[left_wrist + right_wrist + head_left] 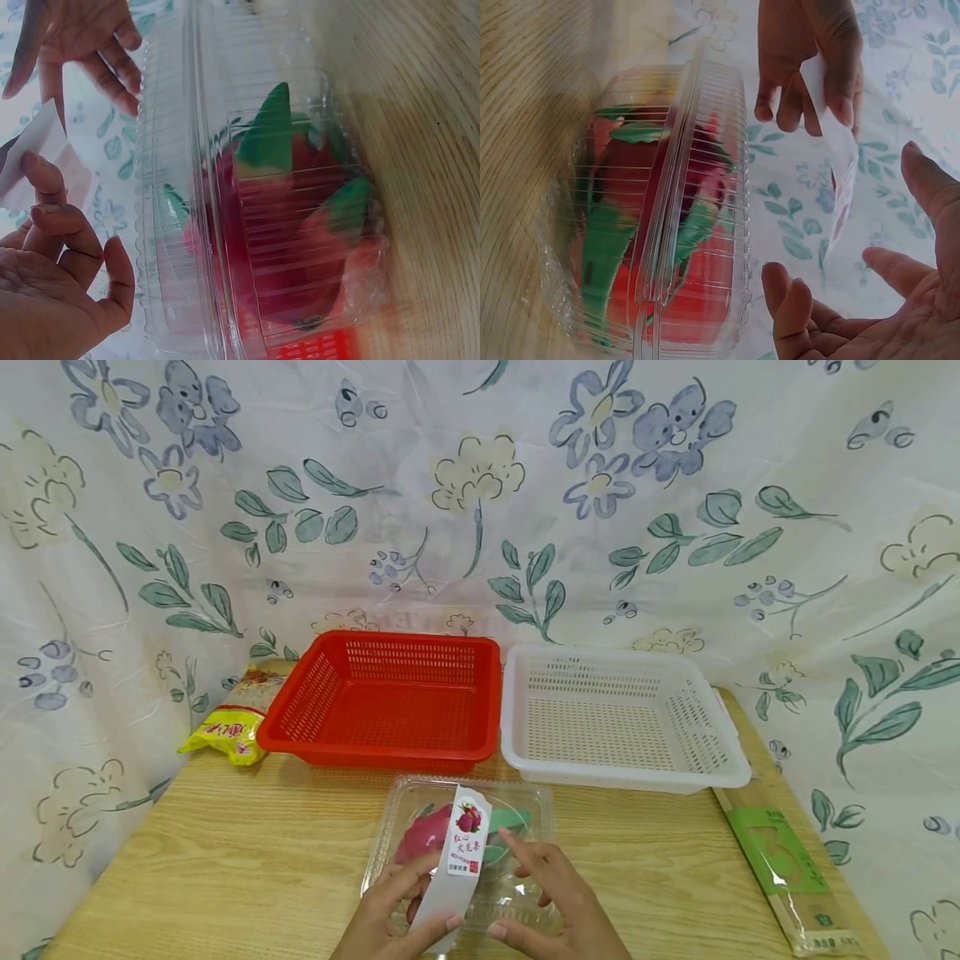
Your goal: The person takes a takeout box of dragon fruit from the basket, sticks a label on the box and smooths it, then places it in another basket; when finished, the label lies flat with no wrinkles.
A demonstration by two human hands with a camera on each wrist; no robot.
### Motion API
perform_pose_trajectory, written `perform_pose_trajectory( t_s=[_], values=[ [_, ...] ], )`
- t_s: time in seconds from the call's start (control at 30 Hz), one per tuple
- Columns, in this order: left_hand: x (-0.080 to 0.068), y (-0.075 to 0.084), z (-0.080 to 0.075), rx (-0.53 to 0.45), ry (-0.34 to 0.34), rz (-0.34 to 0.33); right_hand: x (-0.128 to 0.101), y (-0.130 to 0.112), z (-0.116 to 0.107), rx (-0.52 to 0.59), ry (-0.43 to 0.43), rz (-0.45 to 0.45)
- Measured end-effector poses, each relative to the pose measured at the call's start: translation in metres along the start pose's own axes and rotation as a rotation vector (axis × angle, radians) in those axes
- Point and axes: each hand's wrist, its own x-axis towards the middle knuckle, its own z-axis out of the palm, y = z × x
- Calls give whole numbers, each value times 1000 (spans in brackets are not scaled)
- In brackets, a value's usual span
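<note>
Clear clamshell box (465, 852), holding a dragon fruit (427, 839), sits shut at the near middle of the wooden table (225, 860). Left hand (390, 910) pinches the paper label band (457, 860), lifted up off the lid; right hand (555, 902) rests on the lid, fingers relaxed and gripping nothing. Judged: band coming loose, box unopened, red basket (382, 702) and white basket (615, 714) at the far side both unfilled.

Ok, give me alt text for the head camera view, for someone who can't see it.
Two hands work at a clear plastic clamshell box holding a red dragon fruit on a wooden table: the left hand pinches its white paper label band, the right hand rests open on the lid. Behind stand an empty red basket and white basket.
</note>
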Motion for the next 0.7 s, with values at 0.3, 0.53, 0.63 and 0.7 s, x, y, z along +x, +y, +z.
perform_pose_trajectory(
  t_s=[0.3,0.53,0.63,0.7],
  values=[
    [-1,-2,2,5,2,49,1,-2,3,16,-17,17],
    [-2,-1,4,11,9,43,1,2,6,4,-1,-59],
    [-3,0,5,16,16,25,0,2,8,1,-4,-62],
    [-4,1,6,13,15,20,0,1,8,2,-10,-50]
  ],
)
